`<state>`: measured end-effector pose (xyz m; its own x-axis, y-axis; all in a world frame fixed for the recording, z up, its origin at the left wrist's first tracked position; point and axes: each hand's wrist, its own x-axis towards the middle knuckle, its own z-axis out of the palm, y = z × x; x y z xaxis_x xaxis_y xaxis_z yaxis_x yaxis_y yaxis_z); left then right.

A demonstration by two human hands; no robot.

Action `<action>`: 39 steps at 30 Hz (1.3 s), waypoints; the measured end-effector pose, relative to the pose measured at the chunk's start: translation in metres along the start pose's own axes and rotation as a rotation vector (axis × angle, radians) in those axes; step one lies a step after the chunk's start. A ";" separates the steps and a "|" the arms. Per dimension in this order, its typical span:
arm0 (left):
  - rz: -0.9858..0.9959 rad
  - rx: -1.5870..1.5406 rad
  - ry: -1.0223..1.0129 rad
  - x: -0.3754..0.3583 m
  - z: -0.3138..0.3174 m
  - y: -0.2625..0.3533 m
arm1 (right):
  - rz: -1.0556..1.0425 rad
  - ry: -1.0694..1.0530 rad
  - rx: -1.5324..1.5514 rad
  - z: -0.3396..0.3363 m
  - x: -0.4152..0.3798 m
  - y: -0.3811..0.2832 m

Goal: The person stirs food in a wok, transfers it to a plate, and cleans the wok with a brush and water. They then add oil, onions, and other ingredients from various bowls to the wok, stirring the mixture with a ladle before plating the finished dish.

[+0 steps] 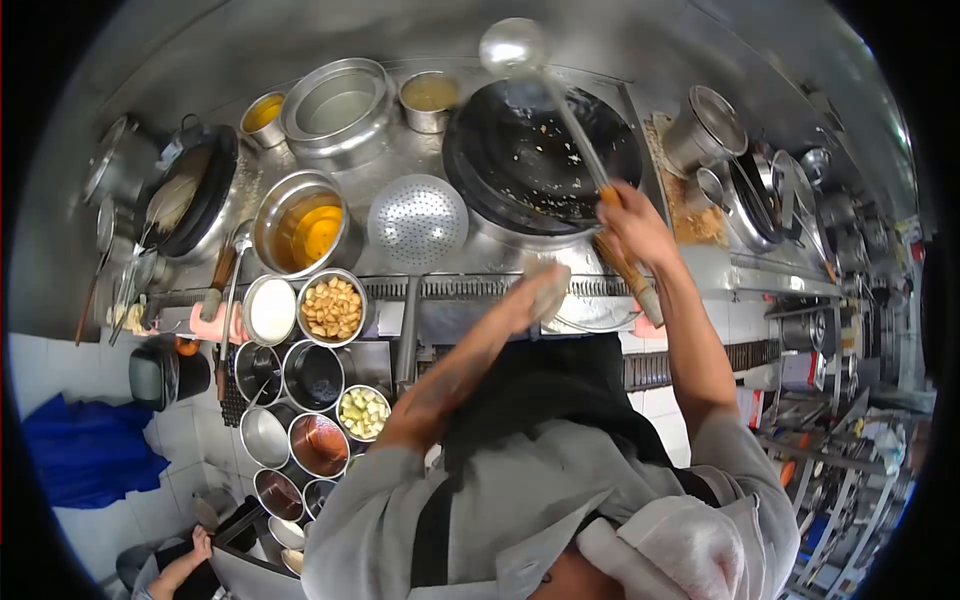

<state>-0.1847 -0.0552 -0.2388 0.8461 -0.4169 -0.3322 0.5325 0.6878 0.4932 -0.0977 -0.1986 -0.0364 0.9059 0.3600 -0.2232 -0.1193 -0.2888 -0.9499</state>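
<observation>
My right hand (pixel 638 228) is closed round the wooden handle of a long ladle (pixel 578 130), its round bowl raised beyond the wok's far left rim. Below that hand a bamboo wok brush (pixel 632 280) leans at the stove's front edge. A black wok (pixel 545 150) sits on the burner, with small food bits scattered over its dark inside. My left hand (pixel 525 300), slightly blurred, grips a pale folded cloth (pixel 550 291) in front of the wok. Left of the wok lies a round perforated skimmer (pixel 417 222).
A pot of yellow oil (pixel 268 235) and a large steel pot (pixel 337 72) stand left. Fried chunks fill one bowl (pixel 332 308), near several seasoning containers (pixel 320 445). Steel canisters (pixel 708 135) stand right. Another person's hand (pixel 202 543) shows at lower left.
</observation>
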 end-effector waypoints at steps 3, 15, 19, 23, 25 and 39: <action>-0.094 0.225 0.167 -0.071 -0.011 -0.011 | -0.326 0.025 -0.631 0.023 0.119 -0.018; 0.061 -0.046 0.549 -0.192 -0.037 -0.021 | 0.108 -0.454 -1.404 0.138 0.356 -0.105; 0.128 0.011 0.642 -0.219 -0.041 0.003 | -0.119 -0.359 -1.615 0.141 0.304 -0.137; 0.169 -0.126 0.499 -0.240 -0.075 0.014 | -0.459 -0.065 -1.655 0.165 0.249 -0.159; 0.252 -0.100 0.517 -0.243 -0.064 0.022 | -0.527 -0.045 -1.540 0.179 0.266 -0.145; 0.320 -0.095 0.797 -0.268 -0.036 -0.025 | 0.815 -0.822 1.044 0.200 0.354 -0.091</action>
<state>-0.4255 0.0602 -0.1910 0.6674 0.3219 -0.6715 0.2375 0.7626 0.6016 0.1529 0.1328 -0.0732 0.0368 0.8883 -0.4579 -0.9854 -0.0440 -0.1647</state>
